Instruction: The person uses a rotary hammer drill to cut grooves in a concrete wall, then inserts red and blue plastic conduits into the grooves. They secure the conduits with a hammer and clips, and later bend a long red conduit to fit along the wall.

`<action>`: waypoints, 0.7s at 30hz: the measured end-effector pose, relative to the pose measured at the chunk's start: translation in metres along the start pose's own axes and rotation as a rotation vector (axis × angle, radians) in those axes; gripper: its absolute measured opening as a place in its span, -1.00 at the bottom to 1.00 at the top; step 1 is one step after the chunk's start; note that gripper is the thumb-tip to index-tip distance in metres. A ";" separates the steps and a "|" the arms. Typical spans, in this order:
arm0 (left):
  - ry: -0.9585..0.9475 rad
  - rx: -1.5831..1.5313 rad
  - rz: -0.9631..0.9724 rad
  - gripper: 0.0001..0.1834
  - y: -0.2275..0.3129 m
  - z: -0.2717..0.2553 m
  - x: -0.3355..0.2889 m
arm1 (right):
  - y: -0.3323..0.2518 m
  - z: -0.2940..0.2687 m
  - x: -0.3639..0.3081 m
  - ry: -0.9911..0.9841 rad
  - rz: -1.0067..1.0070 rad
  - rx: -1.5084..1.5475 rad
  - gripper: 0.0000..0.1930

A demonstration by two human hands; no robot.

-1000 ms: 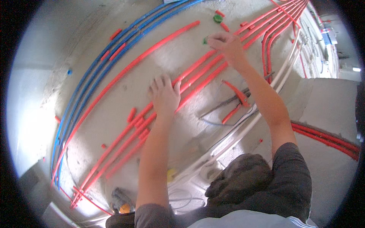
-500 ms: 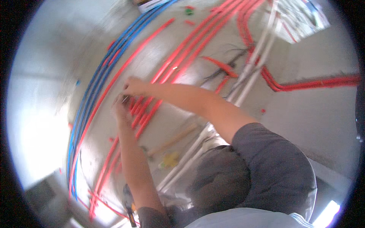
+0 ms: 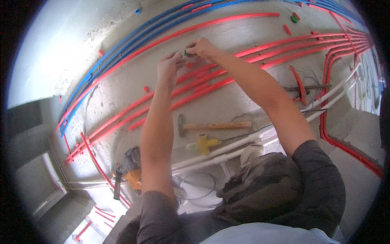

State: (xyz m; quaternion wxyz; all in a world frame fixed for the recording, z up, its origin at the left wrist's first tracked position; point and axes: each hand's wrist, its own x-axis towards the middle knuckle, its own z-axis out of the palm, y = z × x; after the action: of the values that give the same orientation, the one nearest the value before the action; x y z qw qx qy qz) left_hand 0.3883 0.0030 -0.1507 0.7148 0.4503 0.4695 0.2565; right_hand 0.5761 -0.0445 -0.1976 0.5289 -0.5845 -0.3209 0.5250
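My right hand (image 3: pixel 202 48) is out over the floor with its fingers pinched on a small green piece (image 3: pixel 185 53), too small to name. Just to its left, my left hand (image 3: pixel 170 65) has its fingers curled in. What those fingers hold, if anything, does not show. A gap parts the two hands. Right below them lie short red pipe pieces (image 3: pixel 202 74) beside long red conduit pipes (image 3: pixel 122 106), which run across the floor and pass behind my forearms.
Beyond the hands run a single red pipe (image 3: pixel 227 18) and several blue pipes (image 3: pixel 142 33). Nearer lie a hammer (image 3: pixel 219 126), a yellow tool (image 3: pixel 205 143), a power tool (image 3: pixel 132 168) with a side handle, and white pipes (image 3: pixel 239 143). An orange-red curved piece (image 3: pixel 298 84) lies among black cables.
The view has swung round and is sharper. My hands, close together and blurred before, are now a little apart, and the green piece shows at my right fingers.
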 end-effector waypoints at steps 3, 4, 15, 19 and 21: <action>0.029 0.068 -0.019 -0.70 -0.002 -0.008 0.009 | 0.004 0.012 0.011 -0.062 -0.012 -0.075 -0.81; 0.034 0.060 -0.055 -0.71 -0.003 -0.011 0.010 | 0.006 0.015 0.013 -0.098 0.020 -0.107 -0.79; 0.204 0.706 0.319 -0.71 -0.027 -0.058 0.015 | -0.035 0.019 -0.003 0.018 -0.140 -0.111 -0.73; 0.026 1.061 0.367 -0.70 -0.023 -0.016 0.011 | -0.023 -0.056 0.017 0.182 -0.266 -0.760 -0.58; 0.015 1.220 0.304 -0.72 -0.015 -0.005 0.002 | -0.035 -0.063 0.018 0.166 -0.283 -0.969 -0.53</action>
State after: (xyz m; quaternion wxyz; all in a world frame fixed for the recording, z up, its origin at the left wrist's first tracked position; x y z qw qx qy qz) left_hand 0.3834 -0.0005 -0.1653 0.2814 0.8371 0.4670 0.0445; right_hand 0.6471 -0.0378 -0.1760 0.2866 -0.7532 -0.5603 0.1911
